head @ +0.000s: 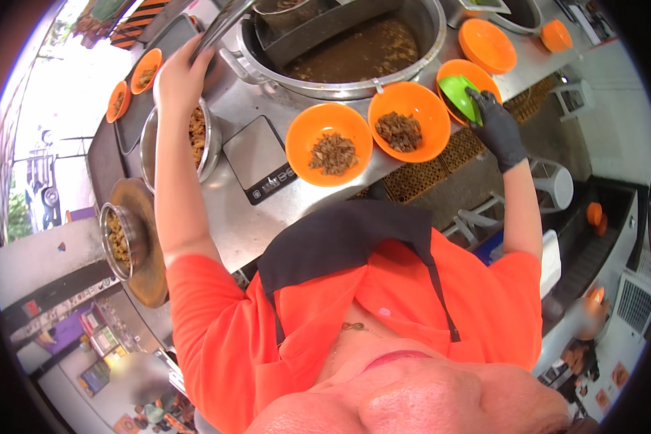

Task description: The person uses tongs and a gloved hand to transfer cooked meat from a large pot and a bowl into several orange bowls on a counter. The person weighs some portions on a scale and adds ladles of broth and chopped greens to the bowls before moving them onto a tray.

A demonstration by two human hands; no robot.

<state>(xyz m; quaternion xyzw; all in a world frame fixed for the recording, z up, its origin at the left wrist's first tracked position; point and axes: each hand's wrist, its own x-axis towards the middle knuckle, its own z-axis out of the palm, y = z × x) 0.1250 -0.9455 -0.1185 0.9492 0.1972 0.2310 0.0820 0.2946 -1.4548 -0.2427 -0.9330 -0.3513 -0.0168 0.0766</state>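
Observation:
My left hand, bare, is raised over the counter's left side and closed on metal tongs. My right hand, in a black glove, grips a small green bowl, tilted inside an orange bowl. Two more orange bowls stand before me, the left one and the middle one, each with chopped brown meat. A kitchen scale lies left of them. Beyond stands a large divided metal pot of brown broth.
Behind my left forearm stands a steel bowl of food; a gray tray and small orange bowls lie beyond. A steel bowl sits on a round wooden board. Stacked orange bowls stand back right, stools below.

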